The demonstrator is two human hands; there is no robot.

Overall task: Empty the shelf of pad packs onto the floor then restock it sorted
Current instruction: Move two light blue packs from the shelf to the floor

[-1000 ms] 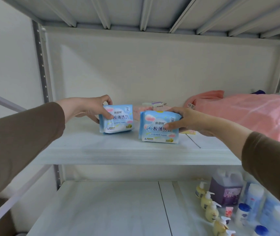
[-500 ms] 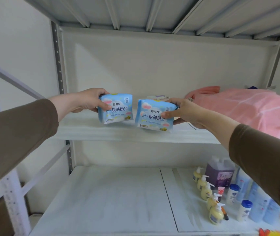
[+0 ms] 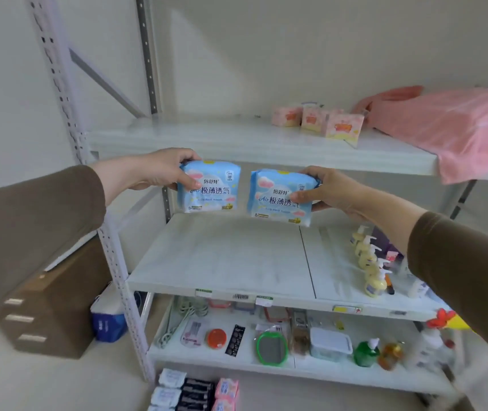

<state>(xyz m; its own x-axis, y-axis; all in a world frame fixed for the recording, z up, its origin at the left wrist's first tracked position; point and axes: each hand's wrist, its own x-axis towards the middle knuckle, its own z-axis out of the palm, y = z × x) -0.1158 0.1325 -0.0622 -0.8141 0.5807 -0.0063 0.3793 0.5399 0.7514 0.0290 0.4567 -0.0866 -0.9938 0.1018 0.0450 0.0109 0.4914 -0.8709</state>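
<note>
My left hand (image 3: 159, 169) grips a light blue pad pack (image 3: 211, 189) by its left edge. My right hand (image 3: 325, 188) grips a second, matching blue pad pack (image 3: 278, 200) by its right edge. Both packs hang in the air in front of the white shelf (image 3: 236, 140), just below its front lip. Three pink pad packs (image 3: 319, 120) stand on that shelf towards the back right. On the floor at the bottom lie several packs (image 3: 195, 390), white, black and pink, in rows.
A pink cloth (image 3: 456, 129) covers the shelf's right end. The shelf below holds pump bottles (image 3: 368, 262) on the right. The lowest shelf carries small goods, a green mirror (image 3: 270, 348) and a green bottle. A brown cardboard box (image 3: 56, 307) stands on the floor left of the rack.
Both hands have pulled the blue packs off the shelf and lowered them in front of it. My view has tilted down, bringing the lower shelves and the floor packs into sight.
</note>
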